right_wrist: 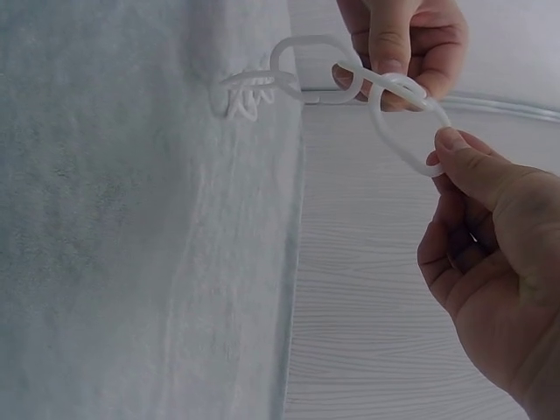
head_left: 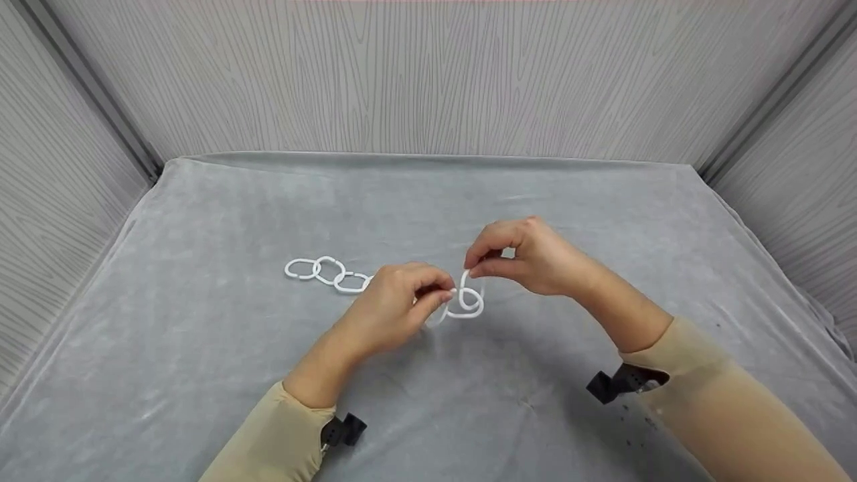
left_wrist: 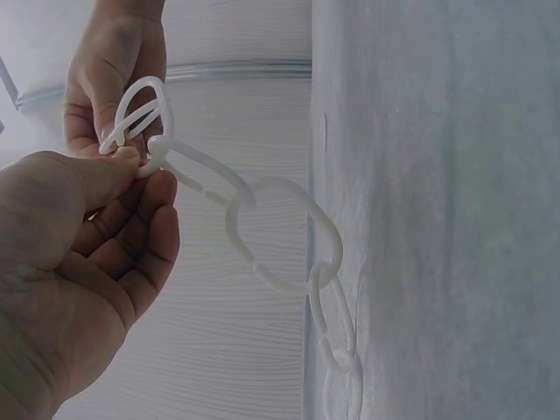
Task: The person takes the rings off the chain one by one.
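A chain of white plastic links (head_left: pixel 329 270) lies partly on the grey cloth and rises to both hands in the head view. My left hand (head_left: pixel 395 304) pinches one link between thumb and forefinger, with the links behind it partly hidden by the hand. My right hand (head_left: pixel 529 258) pinches the end link (right_wrist: pixel 394 131) between thumb and fingertips, just right of the left hand. In the left wrist view, a large link (left_wrist: pixel 284 232) hangs in the sloping chain, and small gaps show in the sides of some links.
Grey cloth (head_left: pixel 201 375) covers the table and bears a few dark specks at the right. Wood-grain panels (head_left: pixel 428 73) stand behind it and at both sides. Each forearm carries a small black wrist camera (head_left: pixel 343 430).
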A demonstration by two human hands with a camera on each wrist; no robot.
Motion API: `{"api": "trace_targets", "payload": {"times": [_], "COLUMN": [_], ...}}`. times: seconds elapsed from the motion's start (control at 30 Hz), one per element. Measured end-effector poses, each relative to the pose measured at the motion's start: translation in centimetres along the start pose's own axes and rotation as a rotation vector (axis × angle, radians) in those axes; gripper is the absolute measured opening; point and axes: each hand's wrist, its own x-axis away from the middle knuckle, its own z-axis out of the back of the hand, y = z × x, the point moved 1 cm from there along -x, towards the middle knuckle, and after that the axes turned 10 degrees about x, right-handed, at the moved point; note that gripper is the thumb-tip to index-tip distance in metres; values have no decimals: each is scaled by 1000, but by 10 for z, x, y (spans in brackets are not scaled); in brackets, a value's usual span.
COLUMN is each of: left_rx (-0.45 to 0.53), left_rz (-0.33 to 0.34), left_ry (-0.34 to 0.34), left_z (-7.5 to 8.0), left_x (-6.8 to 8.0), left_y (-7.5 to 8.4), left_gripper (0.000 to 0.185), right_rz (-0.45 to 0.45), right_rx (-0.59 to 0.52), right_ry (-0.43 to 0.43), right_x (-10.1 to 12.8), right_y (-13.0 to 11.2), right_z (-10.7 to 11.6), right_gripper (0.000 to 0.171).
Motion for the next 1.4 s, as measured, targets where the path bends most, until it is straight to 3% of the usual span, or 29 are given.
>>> {"api": "trace_targets", "payload": {"times": [0.3, 0.63, 1.4], "left_rx": [-1, 5, 16], "left_rz": [-11, -10, -3], "left_ry": [-6, -12, -17], "left_z": [1, 0, 2], "left_x": [0, -1, 0], "left_y": [0, -1, 0], "left_gripper": [6, 6, 7], "right_rz": [-102, -113, -89], "right_rx": [-110, -174, -143], "right_ry": [-26, -46, -49], "right_x": [0, 0, -3], "right_y": [6, 9, 14], "right_z": [-4, -8, -12], "right_gripper": [7, 8, 6]}}
